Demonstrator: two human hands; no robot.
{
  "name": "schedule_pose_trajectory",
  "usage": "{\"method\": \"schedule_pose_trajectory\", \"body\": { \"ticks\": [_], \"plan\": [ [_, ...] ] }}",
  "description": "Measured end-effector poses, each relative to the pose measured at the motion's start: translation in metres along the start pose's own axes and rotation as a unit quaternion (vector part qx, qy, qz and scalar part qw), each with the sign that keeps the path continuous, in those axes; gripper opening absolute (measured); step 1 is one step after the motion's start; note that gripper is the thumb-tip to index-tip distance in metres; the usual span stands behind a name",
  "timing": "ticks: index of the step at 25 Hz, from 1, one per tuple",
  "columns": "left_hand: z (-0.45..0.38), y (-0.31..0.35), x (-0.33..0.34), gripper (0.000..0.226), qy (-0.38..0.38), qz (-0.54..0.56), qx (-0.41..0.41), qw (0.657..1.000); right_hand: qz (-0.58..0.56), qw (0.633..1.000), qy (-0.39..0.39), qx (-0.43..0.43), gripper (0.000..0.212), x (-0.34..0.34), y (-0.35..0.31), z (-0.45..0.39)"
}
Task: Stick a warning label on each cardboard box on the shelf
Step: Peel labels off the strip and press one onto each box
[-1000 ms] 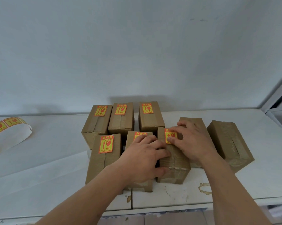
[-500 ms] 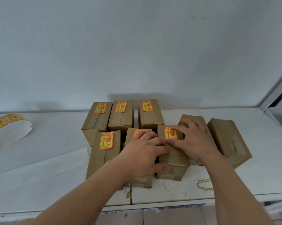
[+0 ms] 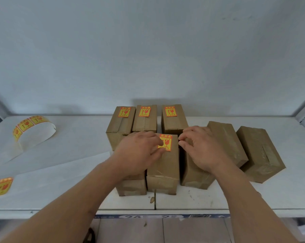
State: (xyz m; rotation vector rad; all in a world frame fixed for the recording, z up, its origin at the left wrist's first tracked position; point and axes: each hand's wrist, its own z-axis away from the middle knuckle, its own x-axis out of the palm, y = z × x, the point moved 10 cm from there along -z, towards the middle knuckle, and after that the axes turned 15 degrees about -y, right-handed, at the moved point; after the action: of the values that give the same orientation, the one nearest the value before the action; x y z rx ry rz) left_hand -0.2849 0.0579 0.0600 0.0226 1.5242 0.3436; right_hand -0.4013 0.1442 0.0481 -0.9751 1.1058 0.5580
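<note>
Several brown cardboard boxes stand on the white shelf (image 3: 192, 200). The three back boxes carry yellow-red warning labels (image 3: 144, 111). In the front row, my left hand (image 3: 139, 153) lies over the left box (image 3: 130, 187), its fingertips touching the label (image 3: 166, 142) on the second box (image 3: 163, 165). My right hand (image 3: 200, 149) rests with loosely bent fingers on the third box (image 3: 194, 174), hiding its top. Two boxes to the right, one (image 3: 225, 139) nearer and one (image 3: 258, 153) farther, show no label.
A roll of warning labels (image 3: 34, 127) lies at the shelf's left, and a strip of labels (image 3: 0, 186) sits at the left edge. White backing paper (image 3: 60, 165) trails across the shelf. A grey wall closes the back; a shelf post (image 3: 304, 109) rises at right.
Both hands pressed on the third front box's label before. My left hand has slid left, baring the second box's label; my right hand now covers the third box's top. The view shifted.
</note>
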Motion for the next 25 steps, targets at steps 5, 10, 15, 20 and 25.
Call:
{"method": "schedule_pose_trajectory", "body": {
  "ticks": [5, 10, 15, 20, 25],
  "plan": [
    [0.05, -0.059, -0.017, 0.025, 0.031, -0.05, -0.067, 0.996, 0.06, 0.995, 0.002, -0.079, 0.024, 0.021, -0.085, -0.002],
    [0.118, -0.136, -0.023, 0.025, 0.03, -0.063, -0.144, 0.987, 0.093, 0.983, -0.027, -0.153, 0.029, 0.065, -0.177, -0.017],
    [0.203, -0.223, -0.022, 0.028, 0.023, -0.035, -0.246, 0.968, 0.116, 0.968, -0.062, -0.215, 0.03, 0.12, -0.27, -0.041],
    [0.272, -0.301, -0.008, 0.034, -0.008, -0.04, -0.333, 0.942, 0.117, 0.954, -0.12, -0.248, 0.032, 0.185, -0.354, -0.06],
    [0.318, -0.362, 0.021, 0.036, -0.058, -0.04, -0.392, 0.917, 0.1, 0.946, -0.176, -0.253, 0.032, 0.245, -0.414, -0.078]
  ]
}}
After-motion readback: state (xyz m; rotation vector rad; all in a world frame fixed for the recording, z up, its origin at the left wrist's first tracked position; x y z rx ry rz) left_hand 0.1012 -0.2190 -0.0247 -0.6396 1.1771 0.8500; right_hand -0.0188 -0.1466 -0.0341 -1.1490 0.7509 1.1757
